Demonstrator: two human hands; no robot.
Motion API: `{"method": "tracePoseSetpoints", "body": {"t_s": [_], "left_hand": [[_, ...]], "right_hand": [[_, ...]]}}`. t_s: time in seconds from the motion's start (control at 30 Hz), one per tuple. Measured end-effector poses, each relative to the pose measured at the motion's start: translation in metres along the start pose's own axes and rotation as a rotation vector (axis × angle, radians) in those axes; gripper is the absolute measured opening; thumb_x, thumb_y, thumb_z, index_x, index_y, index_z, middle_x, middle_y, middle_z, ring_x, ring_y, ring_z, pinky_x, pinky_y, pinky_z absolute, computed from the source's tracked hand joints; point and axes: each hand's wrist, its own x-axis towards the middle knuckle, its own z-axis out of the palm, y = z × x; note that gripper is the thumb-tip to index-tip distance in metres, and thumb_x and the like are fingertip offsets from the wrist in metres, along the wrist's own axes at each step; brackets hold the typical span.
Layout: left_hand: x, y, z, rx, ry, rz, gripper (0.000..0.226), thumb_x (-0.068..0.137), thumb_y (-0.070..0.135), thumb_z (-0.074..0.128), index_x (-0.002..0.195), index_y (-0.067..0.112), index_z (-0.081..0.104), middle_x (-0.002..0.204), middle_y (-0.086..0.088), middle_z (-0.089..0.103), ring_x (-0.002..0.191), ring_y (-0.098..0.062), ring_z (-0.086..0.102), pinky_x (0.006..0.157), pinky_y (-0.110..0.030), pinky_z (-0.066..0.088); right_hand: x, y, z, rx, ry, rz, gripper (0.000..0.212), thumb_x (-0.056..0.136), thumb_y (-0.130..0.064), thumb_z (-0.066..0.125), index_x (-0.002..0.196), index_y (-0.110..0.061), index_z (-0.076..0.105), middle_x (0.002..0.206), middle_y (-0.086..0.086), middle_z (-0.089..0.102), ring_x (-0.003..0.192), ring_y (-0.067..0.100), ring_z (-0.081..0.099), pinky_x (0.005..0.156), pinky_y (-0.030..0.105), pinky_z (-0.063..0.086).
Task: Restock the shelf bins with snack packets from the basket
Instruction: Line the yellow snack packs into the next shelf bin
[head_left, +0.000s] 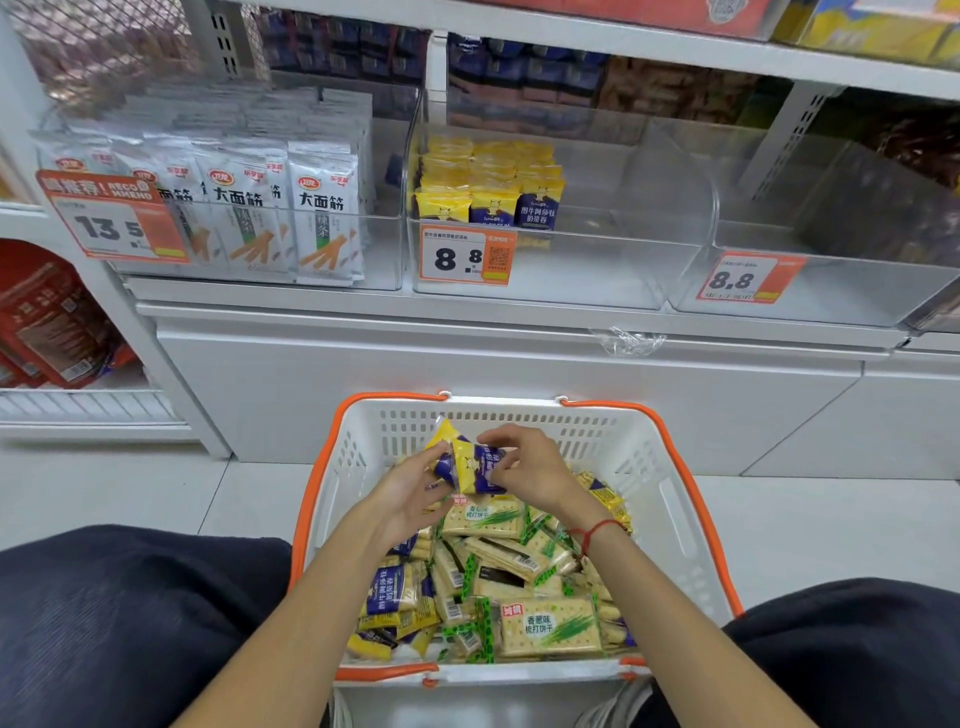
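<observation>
Knees (119, 613): dark trousers at both lower corners, the basket between them.
Basket (670, 499): white with orange rim and handles, standing on the pale floor (130, 493) in front of the shelf unit.
Basket contents: green-printed cracker packets (550, 626) piled loosely with yellow-and-blue snack packets (395, 592).
Left hand (410, 493): over the far half of the basket, its grip closed by fingers and thumb on the left edge of a small bunch of yellow-and-blue packets (470, 462).
Right hand (530, 467): its grip pinches the right edge of the same bunch; a red cord circles the wrist.
Held packets: raised above the pile, between both hands, just short of the basket's far wall.
Middle bin (597, 249): clear, price tag 8.8 (465, 255) on its front, matching yellow-and-blue packets (488, 182) stacked in its left part only.
Left bin (384, 260): rows of upright white packets (291, 208), tag reading 13.5 (111, 218).
Right bin (831, 291): clear, another 8.8 tag (745, 280).
</observation>
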Motion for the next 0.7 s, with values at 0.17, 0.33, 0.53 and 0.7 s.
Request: {"method": "tracePoseSetpoints", "body": {"t_s": [0.17,0.33,0.53,0.7], "left_hand": [[0.003,0.001,-0.002,-0.075,-0.035,-0.047,0.025,0.093,0.043,0.053,0.100,0.021,0.062,0.080,0.004,0.070,0.084,-0.013,0.058,0.081,-0.029,0.042],[0.007,0.008,0.004,-0.038,0.003,-0.030,0.034,0.095,0.049,0.047,0.108,0.022,0.062,0.101,0.000,0.066,0.094,-0.014,0.057,0.090,-0.031,0.039],[0.016,-0.005,0.000,0.007,0.061,-0.026,0.052,0.099,0.052,0.033,0.129,0.015,0.055,0.127,-0.009,0.062,0.114,-0.022,0.057,0.102,-0.035,0.040],[0.010,-0.009,-0.019,0.089,0.100,0.044,0.036,0.094,0.041,0.054,0.119,0.016,0.061,0.110,-0.007,0.069,0.092,-0.020,0.062,0.077,-0.031,0.048]], "right_hand": [[0.003,0.016,-0.009,0.000,-0.048,0.054,0.047,0.069,-0.040,0.081,0.109,-0.018,0.070,0.100,-0.004,0.067,0.095,0.012,0.060,0.088,0.029,0.048],[0.000,0.019,0.006,0.241,0.060,0.110,0.034,0.079,-0.041,0.073,0.102,-0.015,0.073,0.091,-0.002,0.070,0.085,0.011,0.061,0.076,0.026,0.050],[0.000,0.019,0.030,0.434,0.113,0.292,0.021,0.098,-0.013,0.041,0.099,-0.012,0.062,0.086,0.002,0.060,0.076,0.016,0.051,0.071,0.029,0.040],[0.003,0.014,0.056,0.424,-0.047,0.202,0.028,0.095,-0.005,0.045,0.108,-0.020,0.065,0.097,-0.002,0.067,0.087,0.015,0.059,0.080,0.029,0.049]]}}
